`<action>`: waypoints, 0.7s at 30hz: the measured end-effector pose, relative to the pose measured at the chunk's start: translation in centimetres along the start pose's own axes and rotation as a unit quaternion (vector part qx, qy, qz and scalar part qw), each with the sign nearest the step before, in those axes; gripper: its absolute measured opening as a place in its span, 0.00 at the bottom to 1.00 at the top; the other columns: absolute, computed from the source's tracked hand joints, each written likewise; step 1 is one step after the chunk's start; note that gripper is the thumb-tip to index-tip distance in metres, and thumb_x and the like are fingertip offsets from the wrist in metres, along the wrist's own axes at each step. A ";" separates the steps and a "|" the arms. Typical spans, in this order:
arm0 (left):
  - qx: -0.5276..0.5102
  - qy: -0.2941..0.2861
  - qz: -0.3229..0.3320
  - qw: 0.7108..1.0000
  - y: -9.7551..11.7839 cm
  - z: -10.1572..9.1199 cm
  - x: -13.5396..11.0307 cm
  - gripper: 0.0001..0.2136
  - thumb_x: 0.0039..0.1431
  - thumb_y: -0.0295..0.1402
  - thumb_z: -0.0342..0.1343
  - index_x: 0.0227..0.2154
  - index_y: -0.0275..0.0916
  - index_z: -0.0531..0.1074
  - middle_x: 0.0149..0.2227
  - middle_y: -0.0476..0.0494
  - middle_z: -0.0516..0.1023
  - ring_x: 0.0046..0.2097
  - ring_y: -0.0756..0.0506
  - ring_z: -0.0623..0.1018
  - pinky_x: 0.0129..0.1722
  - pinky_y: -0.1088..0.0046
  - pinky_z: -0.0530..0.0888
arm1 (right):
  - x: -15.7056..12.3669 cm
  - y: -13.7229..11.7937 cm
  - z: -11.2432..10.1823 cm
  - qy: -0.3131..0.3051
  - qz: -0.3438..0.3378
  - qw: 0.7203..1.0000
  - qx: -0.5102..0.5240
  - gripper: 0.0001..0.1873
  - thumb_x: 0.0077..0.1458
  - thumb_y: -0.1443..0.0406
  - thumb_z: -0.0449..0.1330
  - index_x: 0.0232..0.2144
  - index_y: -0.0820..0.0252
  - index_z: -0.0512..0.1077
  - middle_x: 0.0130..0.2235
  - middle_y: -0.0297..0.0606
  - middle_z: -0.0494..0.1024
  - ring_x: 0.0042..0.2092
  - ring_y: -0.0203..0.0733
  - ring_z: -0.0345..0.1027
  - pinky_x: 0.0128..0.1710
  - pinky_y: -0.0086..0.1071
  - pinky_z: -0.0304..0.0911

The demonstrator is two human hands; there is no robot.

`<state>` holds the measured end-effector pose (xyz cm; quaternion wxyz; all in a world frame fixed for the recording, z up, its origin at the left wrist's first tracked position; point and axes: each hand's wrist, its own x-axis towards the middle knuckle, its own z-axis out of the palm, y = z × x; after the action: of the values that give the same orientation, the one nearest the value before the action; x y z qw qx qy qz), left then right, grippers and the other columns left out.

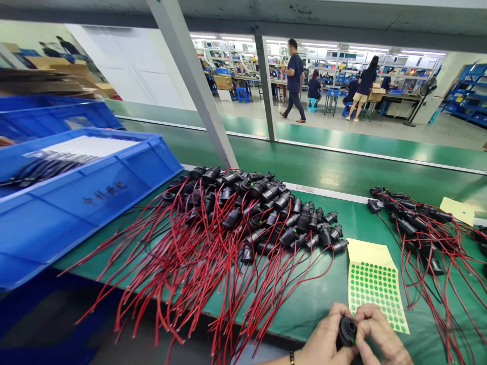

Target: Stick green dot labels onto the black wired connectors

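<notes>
At the bottom edge, my left hand (325,340) and my right hand (380,337) are both closed around one black round connector (347,332). A small green dot shows at its lower right rim. Just beyond my hands lies a sheet of green dot stickers (375,290) on yellowish backing. A large pile of black connectors with red wires (243,218) covers the green table (315,299) to the left. A smaller pile of the same connectors (418,228) lies to the right.
Blue plastic crates (76,203) stand at the left, one holding black parts and a white sheet. A grey slanted post (198,91) rises behind the pile. Beyond a green floor strip, several people stand and sit at benches (323,86). A yellow note (456,209) lies far right.
</notes>
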<state>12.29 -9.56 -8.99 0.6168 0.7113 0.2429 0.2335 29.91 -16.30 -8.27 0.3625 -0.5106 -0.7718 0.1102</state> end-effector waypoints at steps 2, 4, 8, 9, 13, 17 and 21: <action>0.000 -0.005 -0.007 1.000 0.0 0.0 0.0 0.16 0.56 0.46 0.56 0.38 0.43 0.58 0.28 0.54 0.56 0.29 0.49 0.59 0.31 0.73 0.61 | 0.1 0.2 0.1 0.003 -0.003 1.000 -0.007 0.06 0.59 0.69 0.54 0.31 0.55 0.67 0.37 0.38 0.75 0.39 0.38 0.76 0.36 0.23 0.72; -0.003 -0.007 -0.020 1.000 -0.1 0.1 0.0 0.18 0.56 0.49 0.56 0.38 0.44 0.58 0.28 0.55 0.55 0.29 0.49 0.59 0.30 0.73 0.60 | 0.1 0.4 0.3 0.004 -0.003 1.000 -0.010 0.06 0.58 0.70 0.53 0.31 0.55 0.67 0.35 0.37 0.75 0.37 0.37 0.76 0.36 0.23 0.73; -0.006 -0.006 -0.033 0.999 -0.2 0.1 -0.1 0.18 0.56 0.49 0.56 0.37 0.44 0.56 0.28 0.55 0.55 0.29 0.49 0.58 0.29 0.73 0.59 | 0.1 0.5 0.5 -0.004 -0.007 1.000 -0.008 0.06 0.57 0.71 0.53 0.31 0.55 0.67 0.35 0.36 0.74 0.35 0.36 0.76 0.34 0.22 0.73; -0.006 -0.004 -0.032 0.999 -0.1 0.1 -0.1 0.17 0.57 0.47 0.55 0.37 0.44 0.56 0.29 0.55 0.56 0.29 0.49 0.58 0.29 0.73 0.58 | 0.1 0.5 0.5 -0.008 -0.007 1.000 -0.004 0.07 0.57 0.71 0.53 0.31 0.55 0.66 0.34 0.36 0.73 0.34 0.36 0.75 0.34 0.22 0.73; -0.001 -0.007 -0.018 1.000 -0.2 0.1 -0.2 0.15 0.56 0.41 0.55 0.38 0.43 0.55 0.28 0.55 0.56 0.29 0.49 0.58 0.29 0.73 0.57 | 0.1 0.4 0.3 -0.025 -0.013 1.000 -0.009 0.07 0.58 0.72 0.52 0.32 0.56 0.65 0.33 0.35 0.71 0.31 0.33 0.74 0.31 0.21 0.72; 0.014 -0.010 -0.008 1.000 -0.3 0.1 0.0 0.13 0.56 0.38 0.54 0.38 0.43 0.55 0.27 0.56 0.56 0.28 0.50 0.58 0.28 0.73 0.57 | 0.3 0.3 0.2 -0.022 -0.045 0.997 -0.056 0.06 0.59 0.71 0.52 0.32 0.57 0.66 0.33 0.36 0.72 0.31 0.33 0.74 0.30 0.20 0.72; 0.010 0.002 0.013 1.000 -0.5 0.2 0.1 0.13 0.55 0.34 0.55 0.37 0.43 0.55 0.27 0.56 0.56 0.28 0.50 0.58 0.28 0.74 0.59 | 0.4 0.0 0.0 -0.001 -0.048 0.993 -0.105 0.07 0.60 0.70 0.52 0.33 0.57 0.68 0.34 0.39 0.76 0.33 0.35 0.76 0.34 0.21 0.73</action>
<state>12.47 -9.54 -9.46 0.6059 0.7203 0.2370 0.2406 29.87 -15.96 -8.10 0.3113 -0.5081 -0.8030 0.0113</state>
